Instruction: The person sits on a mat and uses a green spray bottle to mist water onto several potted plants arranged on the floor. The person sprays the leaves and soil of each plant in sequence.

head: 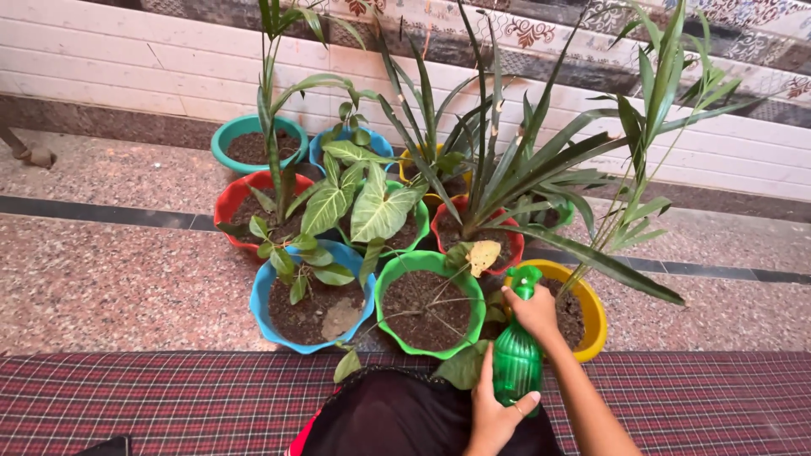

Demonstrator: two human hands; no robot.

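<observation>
Left hand (492, 414) wraps the ribbed body of the green translucent plastic spray bottle (516, 359) from below; right hand (534, 311) is closed on its trigger top. Bottle stands upright, just in front of the green plastic pot w/ bare soil (429, 304), btwn it & the yellow plastic pot (594, 314). Blue plastic pot w/ small leafy plant (310, 301) sits left of the green one, rims touching. Pots are packed tight; open speckled stone floor (110, 279) lies left & right. Red checked cloth (169, 397) runs along the near edge.
</observation>
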